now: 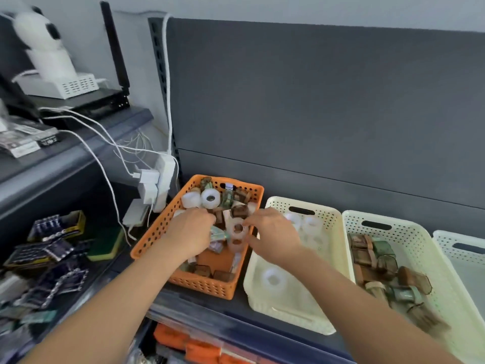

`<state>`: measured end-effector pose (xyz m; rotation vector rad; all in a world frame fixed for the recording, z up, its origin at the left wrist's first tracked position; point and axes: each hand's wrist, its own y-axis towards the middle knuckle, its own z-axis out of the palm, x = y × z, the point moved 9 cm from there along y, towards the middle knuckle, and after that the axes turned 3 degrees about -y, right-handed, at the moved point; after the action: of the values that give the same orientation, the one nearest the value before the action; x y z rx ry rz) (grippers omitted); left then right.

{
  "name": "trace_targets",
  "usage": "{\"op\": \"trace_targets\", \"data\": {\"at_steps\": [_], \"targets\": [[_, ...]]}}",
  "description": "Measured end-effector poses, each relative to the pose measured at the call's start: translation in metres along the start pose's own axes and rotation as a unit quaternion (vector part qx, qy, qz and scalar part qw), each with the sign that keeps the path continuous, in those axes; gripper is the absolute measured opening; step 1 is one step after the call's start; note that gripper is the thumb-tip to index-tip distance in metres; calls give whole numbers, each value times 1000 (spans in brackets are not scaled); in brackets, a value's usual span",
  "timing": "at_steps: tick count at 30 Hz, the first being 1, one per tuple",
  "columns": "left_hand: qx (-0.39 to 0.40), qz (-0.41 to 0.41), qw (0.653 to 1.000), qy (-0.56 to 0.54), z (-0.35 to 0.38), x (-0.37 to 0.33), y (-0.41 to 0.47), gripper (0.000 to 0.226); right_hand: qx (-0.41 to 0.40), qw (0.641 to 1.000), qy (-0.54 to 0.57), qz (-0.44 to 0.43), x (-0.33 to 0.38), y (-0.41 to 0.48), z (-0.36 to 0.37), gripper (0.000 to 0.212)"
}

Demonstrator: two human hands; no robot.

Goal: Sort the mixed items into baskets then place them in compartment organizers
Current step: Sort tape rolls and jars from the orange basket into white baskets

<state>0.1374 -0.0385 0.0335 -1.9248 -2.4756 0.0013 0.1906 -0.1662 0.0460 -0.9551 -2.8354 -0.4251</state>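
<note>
An orange perforated basket (154, 232) on the dark shelf holds mixed items: white tape rolls (210, 198) and small brown and green boxes (239, 210). My left hand (189, 233) reaches down into its middle, fingers curled among the items; what it grips is hidden. My right hand (273, 236) hovers at the basket's right edge, its fingertips touching a white tape roll (238, 228). Next to it, a cream basket (338, 248) holds white tape rolls (273, 279). A pale green basket (420, 237) further right holds brown and green boxes (378, 264).
A fourth, white basket (464, 248) sits at the far right edge. White chargers and cables (154, 185) hang left of the orange basket. The lower left shelf carries battery packs (52, 248) and a sponge (107, 245). Orange items (189, 345) lie on the shelf below.
</note>
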Motion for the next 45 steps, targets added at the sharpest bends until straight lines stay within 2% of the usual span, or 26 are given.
{"op": "trace_targets", "data": {"at_steps": [5,7,10,13,16,20,23,26,31,34,39,42,45], "targets": [[107,0,994,3,37,48,-8,25,86,995,-35,-38,48,29,43,28],[124,5,992,-18,46,60,-7,36,118,991,-44,-43,59,36,58,30],[106,17,993,-42,50,67,-5,47,154,986,-35,-49,76,41,77,31],[88,10,995,-46,53,75,-6,37,171,984,-26,-50,89,47,91,27],[93,-3,995,-40,57,82,-7,37,179,983,-11,-30,97,53,100,27],[89,16,996,-12,54,79,-9,23,199,979,28,20,99,58,112,35],[81,43,996,-24,50,77,-11,22,171,977,91,86,87,62,112,23],[70,46,992,-91,43,81,-11,23,134,960,191,157,68,62,104,30],[-7,46,974,-222,17,77,-1,34,8,947,259,188,41,55,63,34],[-49,47,960,-271,1,56,4,21,-72,931,292,208,16,37,32,28],[-64,93,939,-325,-17,-11,4,15,-152,916,277,248,-40,-9,-11,22],[-53,127,942,-305,-14,-55,-1,13,-150,905,274,289,-74,-43,-20,21],[-34,165,948,-269,-6,-94,-8,15,-130,913,229,311,-96,-75,-24,20]]}}
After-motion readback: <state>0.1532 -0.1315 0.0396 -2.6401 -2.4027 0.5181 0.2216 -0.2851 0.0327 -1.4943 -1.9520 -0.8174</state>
